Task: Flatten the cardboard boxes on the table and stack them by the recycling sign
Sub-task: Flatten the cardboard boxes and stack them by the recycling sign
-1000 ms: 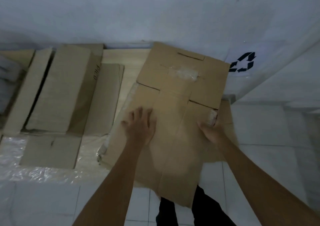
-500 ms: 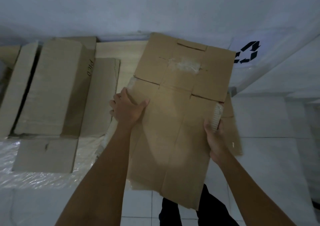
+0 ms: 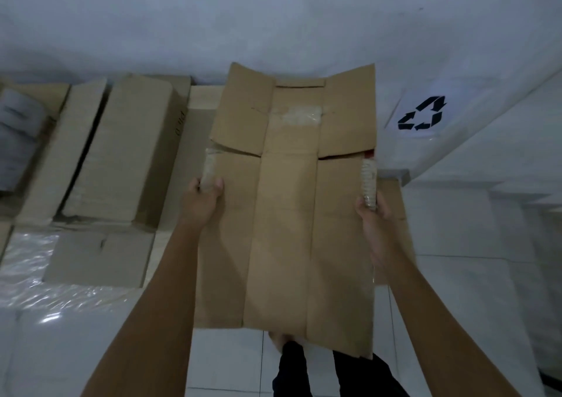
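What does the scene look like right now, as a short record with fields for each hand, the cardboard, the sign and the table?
left hand: grips the left edge of the flattened box
right hand: grips its right edge
flattened box: held up, flaps spread, clear tape on both gripped edges
recycling sign: on the wall, right of the box
table: an opened box lies at left
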`<state>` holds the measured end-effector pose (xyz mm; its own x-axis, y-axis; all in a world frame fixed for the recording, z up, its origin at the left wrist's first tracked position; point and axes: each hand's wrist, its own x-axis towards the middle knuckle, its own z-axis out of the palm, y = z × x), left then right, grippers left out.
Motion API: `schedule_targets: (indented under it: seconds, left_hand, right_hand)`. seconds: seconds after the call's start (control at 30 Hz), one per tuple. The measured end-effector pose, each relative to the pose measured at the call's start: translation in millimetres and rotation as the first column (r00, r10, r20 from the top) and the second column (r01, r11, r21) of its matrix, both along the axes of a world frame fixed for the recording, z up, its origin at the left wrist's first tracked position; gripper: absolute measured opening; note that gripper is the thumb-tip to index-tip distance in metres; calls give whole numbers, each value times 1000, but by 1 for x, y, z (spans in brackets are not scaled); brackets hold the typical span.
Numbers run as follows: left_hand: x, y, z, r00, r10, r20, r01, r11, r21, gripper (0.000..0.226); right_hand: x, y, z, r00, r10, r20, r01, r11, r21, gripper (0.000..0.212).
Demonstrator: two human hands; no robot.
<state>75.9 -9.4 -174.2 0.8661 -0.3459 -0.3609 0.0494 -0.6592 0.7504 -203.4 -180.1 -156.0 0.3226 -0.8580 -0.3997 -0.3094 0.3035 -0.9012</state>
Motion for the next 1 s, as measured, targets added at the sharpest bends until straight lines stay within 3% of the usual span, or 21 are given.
schedule_targets:
  seconds: [0.23, 0.43, 0.53, 0.7, 0.83, 1.0]
  left_hand:
    - [-38, 40, 55, 961, 275, -36, -271, 907, -321, 18]
    - [-90, 23, 86, 970, 242, 13, -208, 858, -470, 40]
    - [-122, -9, 96, 978, 192, 82, -135, 880, -455, 43]
    - [-183, -69, 99, 955, 198, 222, -83, 894, -441, 30]
    - [-244, -126, 77, 933, 270, 238, -160, 903, -399, 31]
    - [-295, -182, 41, 955, 236, 179, -186, 948, -257, 31]
  right_hand:
    - [9, 11, 51, 997, 73, 1, -70, 971, -230, 13]
    - [-23, -1, 81, 1000, 7, -10, -10, 928, -372, 18]
    - [-51, -26, 89, 1000, -10, -27, -1, 923, -385, 25]
    - [-118, -91, 96, 998, -48, 40, 61, 891, -449, 18]
    - [-202, -175, 77, 999, -27, -17, 18, 908, -418, 16]
    - [-270, -243, 42, 992, 47, -115, -82, 942, -325, 9]
